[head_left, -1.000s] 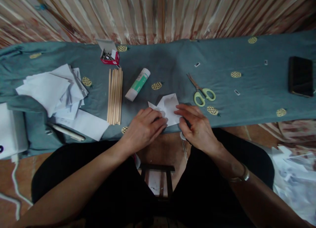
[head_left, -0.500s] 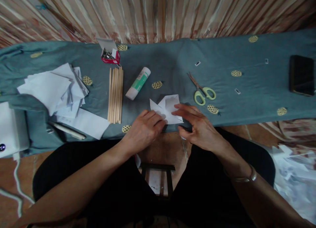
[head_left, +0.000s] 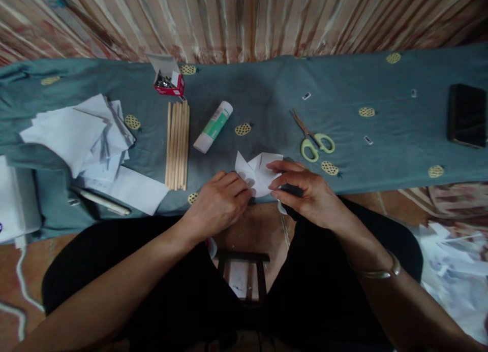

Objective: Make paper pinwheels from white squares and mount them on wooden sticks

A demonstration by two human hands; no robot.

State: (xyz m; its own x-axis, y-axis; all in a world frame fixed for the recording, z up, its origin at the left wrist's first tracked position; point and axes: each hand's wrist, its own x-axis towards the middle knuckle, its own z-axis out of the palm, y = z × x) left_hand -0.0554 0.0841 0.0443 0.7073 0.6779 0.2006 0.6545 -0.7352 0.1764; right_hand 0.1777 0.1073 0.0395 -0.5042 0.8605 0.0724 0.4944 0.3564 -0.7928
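I have one folded white paper [head_left: 263, 175] between my two hands, at the near edge of the blue-green cloth [head_left: 343, 83]; it lies nearer to me than the glue stick [head_left: 213, 127] and to its right. One sharp corner of this paper points away from me, and a wider flap spreads beside it to the right. Its long axis I cannot tell, because my fingers cover some part.

The glue stick is one, slanting with its far end to the right. To its right lies one pair of scissors [head_left: 312, 138], tips pointing away from me. Just left of it are wooden sticks [head_left: 177, 146], at least six, side by side. Beyond it to the left stands one open box [head_left: 169, 83] with metal pieces. Well left of it is a pile of papers [head_left: 72, 136], which I cannot count.

My left hand [head_left: 223, 199] has its back upward, the fingers curled and gripping the left part of the folded paper; its thumb is hidden. My right hand [head_left: 301, 192] comes from the other side, the thumb and bent fingers grasping the right edge.
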